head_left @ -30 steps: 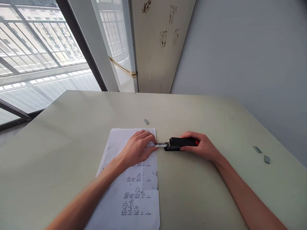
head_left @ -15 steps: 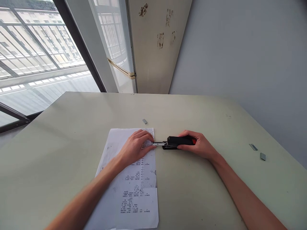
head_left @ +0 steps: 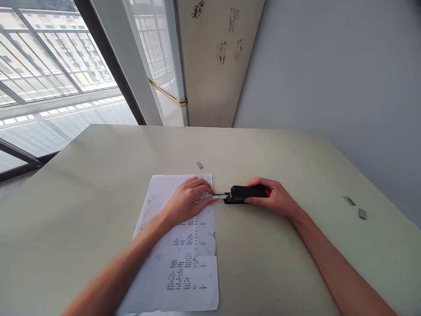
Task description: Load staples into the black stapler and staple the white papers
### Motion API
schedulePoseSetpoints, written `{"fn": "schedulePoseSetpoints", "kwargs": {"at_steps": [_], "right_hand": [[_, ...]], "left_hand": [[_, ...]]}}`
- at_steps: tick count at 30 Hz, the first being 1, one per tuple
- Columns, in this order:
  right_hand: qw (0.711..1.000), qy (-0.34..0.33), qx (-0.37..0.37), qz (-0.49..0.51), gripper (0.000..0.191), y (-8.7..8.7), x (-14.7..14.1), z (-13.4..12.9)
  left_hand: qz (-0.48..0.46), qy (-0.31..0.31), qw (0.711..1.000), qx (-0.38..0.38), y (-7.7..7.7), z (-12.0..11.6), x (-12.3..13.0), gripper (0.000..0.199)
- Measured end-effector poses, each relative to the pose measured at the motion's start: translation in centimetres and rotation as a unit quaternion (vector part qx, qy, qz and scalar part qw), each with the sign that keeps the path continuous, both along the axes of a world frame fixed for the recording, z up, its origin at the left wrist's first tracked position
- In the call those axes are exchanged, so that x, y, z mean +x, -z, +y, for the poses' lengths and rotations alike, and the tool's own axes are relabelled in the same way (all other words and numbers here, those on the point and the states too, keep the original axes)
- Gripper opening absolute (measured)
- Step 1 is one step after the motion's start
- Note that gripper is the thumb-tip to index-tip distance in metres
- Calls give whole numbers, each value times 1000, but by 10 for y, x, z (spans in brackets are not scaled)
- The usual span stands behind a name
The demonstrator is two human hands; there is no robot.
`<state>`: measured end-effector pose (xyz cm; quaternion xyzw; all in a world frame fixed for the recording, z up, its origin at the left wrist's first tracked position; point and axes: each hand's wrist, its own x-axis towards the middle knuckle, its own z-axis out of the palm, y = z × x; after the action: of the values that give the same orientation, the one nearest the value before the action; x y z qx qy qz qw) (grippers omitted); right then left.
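Note:
A black stapler (head_left: 248, 192) with a red part at its rear lies on the table, and a metal tray (head_left: 219, 196) sticks out of its left end. My right hand (head_left: 274, 197) grips the stapler's rear, thumb on the near side and fingers on the far side. The fingertips of my left hand (head_left: 190, 197) pinch the left tip of the metal tray. Beneath my left hand and forearm lie printed white sheets (head_left: 184, 272), their right edge beside the tray. What lies inside my left fingertips is hidden.
On the pale table (head_left: 98, 175), a small staple strip (head_left: 199, 165) lies beyond the papers. Two more staple pieces, one long (head_left: 349, 201) and one short (head_left: 362, 213), lie at the right. A wall and window stand behind.
The view has shifted very slightly. My left fingertips are a little farther right along with the tray's tip; both hands keep their holds.

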<state>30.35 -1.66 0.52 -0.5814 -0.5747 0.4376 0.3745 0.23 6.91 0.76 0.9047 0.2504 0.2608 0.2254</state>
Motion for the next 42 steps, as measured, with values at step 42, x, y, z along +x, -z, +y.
{"fn": "schedulePoseSetpoints", "kwargs": {"at_steps": [42], "right_hand": [[1000,0,0,-4,41,0,2,0]], "left_hand": [[-6,-6,1000,-26,3,-7,7,14]]}}
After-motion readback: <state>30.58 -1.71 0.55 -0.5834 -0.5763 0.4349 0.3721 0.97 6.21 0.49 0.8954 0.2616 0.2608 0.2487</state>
